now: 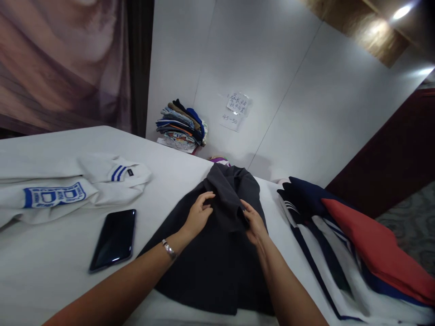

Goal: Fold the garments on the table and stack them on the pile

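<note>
A dark grey garment [217,267], perhaps a jacket, lies spread on the white table, with its upper part bunched at the far end. My right hand [253,222] pinches the edge of a loose fold hanging across its upper right side. Just left of that fold is my left hand [200,213], its fingers loosely curved and thumb apart, resting at the cloth with nothing visible between them. Around my left wrist is a silver bracelet [169,249]. The garment's collar and sleeves are hard to make out in the folds.
A black phone [113,240] lies left of the garment. Farther left is a white top with blue lettering [98,192]. Folded clothes, including a red piece [370,244], are stacked on the right. Another clothes pile [181,124] stands by the wall, near a handwritten sign [237,103].
</note>
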Available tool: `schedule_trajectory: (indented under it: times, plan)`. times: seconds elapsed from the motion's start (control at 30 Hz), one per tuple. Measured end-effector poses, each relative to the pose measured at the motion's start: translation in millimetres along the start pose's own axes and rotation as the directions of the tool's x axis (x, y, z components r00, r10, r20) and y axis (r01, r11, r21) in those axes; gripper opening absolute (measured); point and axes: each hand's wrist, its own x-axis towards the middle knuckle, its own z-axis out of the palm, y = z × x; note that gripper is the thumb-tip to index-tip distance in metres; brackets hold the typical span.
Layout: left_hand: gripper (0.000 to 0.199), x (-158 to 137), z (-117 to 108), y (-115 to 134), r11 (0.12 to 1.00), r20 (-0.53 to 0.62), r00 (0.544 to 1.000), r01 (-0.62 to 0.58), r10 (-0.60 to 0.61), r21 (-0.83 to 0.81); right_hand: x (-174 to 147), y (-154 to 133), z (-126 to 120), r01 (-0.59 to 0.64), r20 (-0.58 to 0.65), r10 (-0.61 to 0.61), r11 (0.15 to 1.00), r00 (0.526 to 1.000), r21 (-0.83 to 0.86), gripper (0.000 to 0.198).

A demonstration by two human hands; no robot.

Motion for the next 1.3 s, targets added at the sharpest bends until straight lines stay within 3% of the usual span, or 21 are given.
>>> schedule_trajectory:
  times: [0.1, 0.23, 0.3, 0.43, 0.53, 0.6, 0.7, 0.77, 0.83, 0.9, 0.97, 1.07, 1.17, 1.3]
  plan:
    - [0.032, -2, -2, 1, 0.992, 0.044, 0.992, 0.122, -0.121, -0.019, -3, -1, 7, 0.017, 0.029, -0.016, 0.999, 0.999, -0.046, 0.071]
    - [0.033, -5, 3, 12, 0.993, 0.131, 0.985, 0.107, -0.113, 0.052, -17, 0, 15, 0.117, 0.094, -0.097, 0.965, 0.991, -0.234, 0.063]
    - [0.034, -7, 7, 18, 0.993, 0.140, 0.983, 0.117, -0.116, 0.005, -25, 1, 16, 0.222, 0.196, -0.156, 0.899, 0.968, -0.377, 0.063]
    - [0.036, -12, 14, 19, 0.980, 0.125, 0.978, 0.179, -0.168, -0.086, -36, 5, 11, 0.361, 0.380, -0.149, 0.729, 0.913, -0.582, 0.076]
    - [0.036, -14, 17, 13, 0.972, 0.178, 0.967, 0.204, -0.181, -0.118, -32, 9, 6, 0.396, 0.337, -0.216, 0.606, 0.917, -0.690, 0.058]
    - [0.034, -15, 13, 10, 0.975, 0.207, 0.963, 0.194, -0.170, -0.104, -25, 9, 3, 0.404, 0.305, -0.264, 0.568, 0.915, -0.717, 0.049]
    - [0.029, -13, -7, 7, 0.986, 0.134, 0.982, 0.120, -0.136, 0.118, -10, -3, -3, 0.441, 0.300, -0.335, 0.528, 0.893, -0.725, 0.039]
    - [0.030, -13, -29, 3, 0.913, 0.054, 0.994, 0.061, -0.090, 0.402, 4, -22, -5, 0.437, 0.245, -0.390, 0.544, 0.887, -0.717, 0.032]
    - [0.035, -14, -50, -2, 0.755, -0.002, 0.998, 0.050, -0.064, 0.654, 22, -49, -5, 0.405, 0.122, -0.446, 0.622, 0.887, -0.670, 0.026]
    - [0.039, -17, -68, -10, 0.617, -0.042, 0.994, 0.095, -0.100, 0.781, 46, -81, -5, 0.399, -0.050, -0.511, 0.724, 0.858, -0.563, 0.023]
    - [0.042, -21, -80, -18, 0.556, -0.063, 0.981, 0.155, -0.181, 0.817, 72, -114, -4, 0.421, -0.226, -0.520, 0.828, 0.824, -0.371, 0.027]
    - [0.044, -24, -92, -28, 0.520, -0.070, 0.950, 0.226, -0.304, 0.824, 107, -158, -1, 0.310, -0.328, -0.379, 0.919, 0.865, -0.244, 0.026]
    - [0.047, -21, -102, -35, 0.502, -0.094, 0.917, 0.295, -0.387, 0.813, 128, -192, 1, 0.322, -0.373, -0.411, 0.905, 0.832, -0.280, 0.024]
    - [0.050, -16, -103, -27, 0.649, -0.033, 0.936, 0.268, -0.350, 0.712, 138, -227, -5, 0.381, -0.371, -0.493, 0.861, 0.787, -0.336, 0.024]
